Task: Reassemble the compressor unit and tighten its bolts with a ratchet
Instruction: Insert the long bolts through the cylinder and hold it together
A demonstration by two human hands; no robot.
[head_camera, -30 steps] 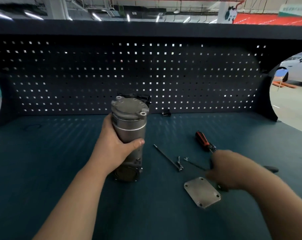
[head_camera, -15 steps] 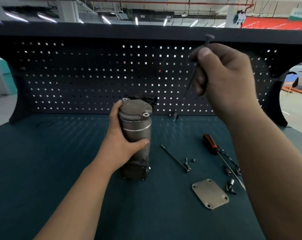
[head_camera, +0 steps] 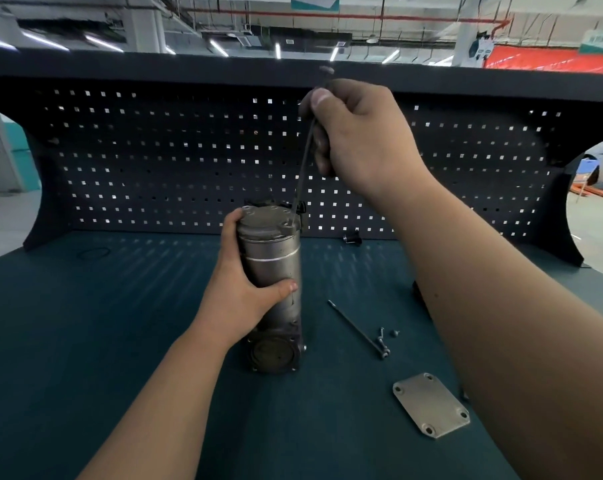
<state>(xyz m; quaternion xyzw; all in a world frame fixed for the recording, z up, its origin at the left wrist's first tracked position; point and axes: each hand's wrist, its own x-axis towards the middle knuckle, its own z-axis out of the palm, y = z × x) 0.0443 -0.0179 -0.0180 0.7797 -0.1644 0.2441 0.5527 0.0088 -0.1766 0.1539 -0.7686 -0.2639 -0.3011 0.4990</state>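
You're early on: your left grip wraps the upright compressor, your right grip pinches a long bolt at its top hole, and the second bolt and cover plate lie unfitted.

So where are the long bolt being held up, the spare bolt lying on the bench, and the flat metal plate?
Held bolt (head_camera: pixel 302 171): head view, middle of its thin shaft.
Spare bolt (head_camera: pixel 357 329): head view, midway along its shaft.
Metal plate (head_camera: pixel 431 405): head view, centre of its top face.
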